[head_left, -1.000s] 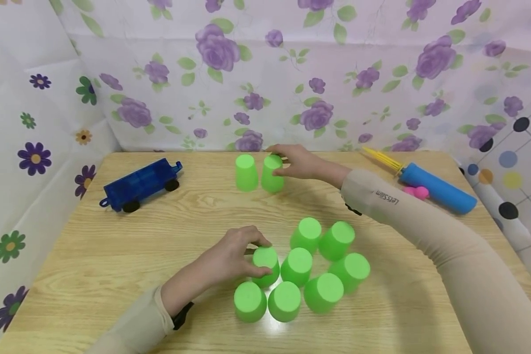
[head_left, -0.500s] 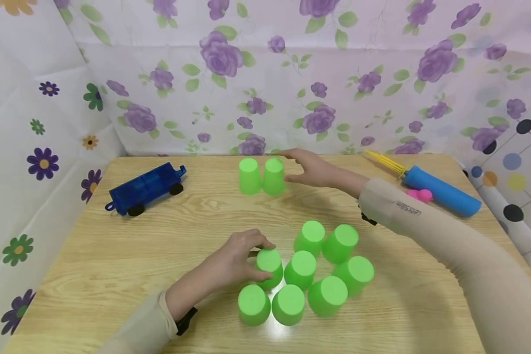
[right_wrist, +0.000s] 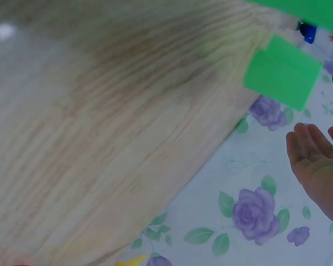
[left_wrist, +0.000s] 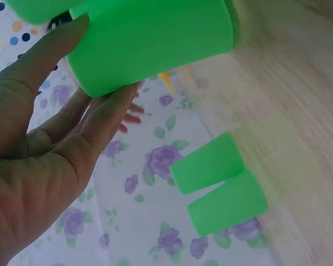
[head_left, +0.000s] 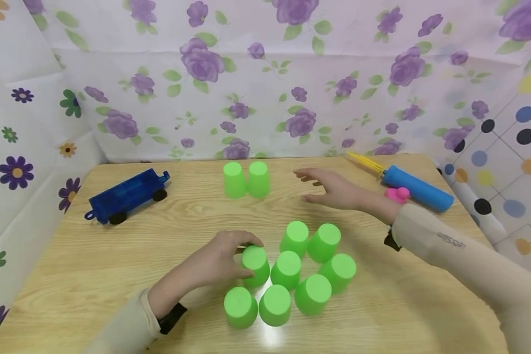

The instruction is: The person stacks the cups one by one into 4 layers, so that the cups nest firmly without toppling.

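My left hand (head_left: 219,260) holds a green plastic cup (head_left: 256,268) that stands upside down at the left of a cluster. In the left wrist view the thumb and fingers lie on either side of that cup (left_wrist: 155,44). My right hand (head_left: 336,189) is off to the right of two upside-down green cups at the back, the left one (head_left: 234,181) and the right one (head_left: 258,180), which stand side by side. Its fingers are spread and hold nothing. In the right wrist view the hand (right_wrist: 322,166) shows at the right edge, apart from the cups.
Several more upside-down green cups, such as the front one (head_left: 275,306), stand close together on the wooden table (head_left: 115,275). A blue toy wagon (head_left: 128,195) lies at the back left. A blue pump (head_left: 418,188) and a pink toy (head_left: 397,194) are at the back right.
My right hand has let go of the right-hand back cup and drawn away to the right, its fingers spreading. The left hand stays at the same cup. The head view has shifted slightly.
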Demonstrator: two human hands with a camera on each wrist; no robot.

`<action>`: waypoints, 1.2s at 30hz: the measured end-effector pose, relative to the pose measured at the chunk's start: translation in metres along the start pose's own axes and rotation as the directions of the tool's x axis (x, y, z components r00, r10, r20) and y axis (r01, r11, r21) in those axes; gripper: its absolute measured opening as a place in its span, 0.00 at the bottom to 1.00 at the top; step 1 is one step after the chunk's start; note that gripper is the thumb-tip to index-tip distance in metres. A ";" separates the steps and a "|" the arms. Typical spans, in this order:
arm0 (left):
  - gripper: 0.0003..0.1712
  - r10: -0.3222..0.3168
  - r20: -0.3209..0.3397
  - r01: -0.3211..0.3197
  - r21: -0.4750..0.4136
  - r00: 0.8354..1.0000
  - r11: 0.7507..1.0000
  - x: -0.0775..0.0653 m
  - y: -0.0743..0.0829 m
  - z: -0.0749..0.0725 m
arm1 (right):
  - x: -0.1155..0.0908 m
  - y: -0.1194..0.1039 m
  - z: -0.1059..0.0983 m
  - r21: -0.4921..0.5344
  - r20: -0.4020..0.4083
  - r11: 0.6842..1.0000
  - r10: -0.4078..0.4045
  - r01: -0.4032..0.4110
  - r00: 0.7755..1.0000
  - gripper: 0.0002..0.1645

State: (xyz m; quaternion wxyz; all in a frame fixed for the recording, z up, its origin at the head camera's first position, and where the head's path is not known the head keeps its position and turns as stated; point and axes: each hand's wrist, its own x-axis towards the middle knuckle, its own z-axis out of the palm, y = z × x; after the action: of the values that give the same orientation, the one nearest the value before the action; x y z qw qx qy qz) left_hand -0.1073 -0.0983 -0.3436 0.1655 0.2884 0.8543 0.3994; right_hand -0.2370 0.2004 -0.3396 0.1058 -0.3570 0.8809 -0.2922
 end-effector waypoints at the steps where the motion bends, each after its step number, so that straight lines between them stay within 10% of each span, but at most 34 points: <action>1: 0.25 0.006 -0.015 -0.006 -0.008 1.000 1.000 0.000 0.000 -0.003 | -0.006 -0.001 0.000 0.023 0.000 1.000 -0.005 0.005 1.000 0.39; 9: 0.27 0.001 -0.126 -0.011 -0.081 0.992 0.997 0.011 -0.007 -0.025 | -0.065 -0.020 0.009 0.229 -0.022 0.970 0.091 -0.084 0.996 0.38; 15: 0.28 -0.025 -0.186 0.013 -0.066 0.982 0.998 0.036 -0.020 -0.037 | -0.093 -0.022 0.030 0.155 -0.057 0.987 0.046 -0.037 0.997 0.38; 27: 0.29 0.064 -0.234 -0.063 0.016 0.970 0.998 0.096 -0.002 -0.039 | -0.107 -0.007 0.044 0.281 -0.037 0.953 0.128 -0.112 0.991 0.34; 36: 0.31 0.080 -0.217 -0.038 0.192 0.973 0.981 0.139 -0.003 -0.037 | -0.104 0.000 0.045 0.086 -0.052 0.993 -0.079 0.083 0.996 0.28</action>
State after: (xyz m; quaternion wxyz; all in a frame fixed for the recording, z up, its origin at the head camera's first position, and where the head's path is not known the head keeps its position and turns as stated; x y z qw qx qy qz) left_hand -0.2353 -0.0347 -0.3296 0.0287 0.2812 0.8921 0.3524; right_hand -0.1442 0.2528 -0.3785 0.0880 -0.3802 0.8544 -0.3433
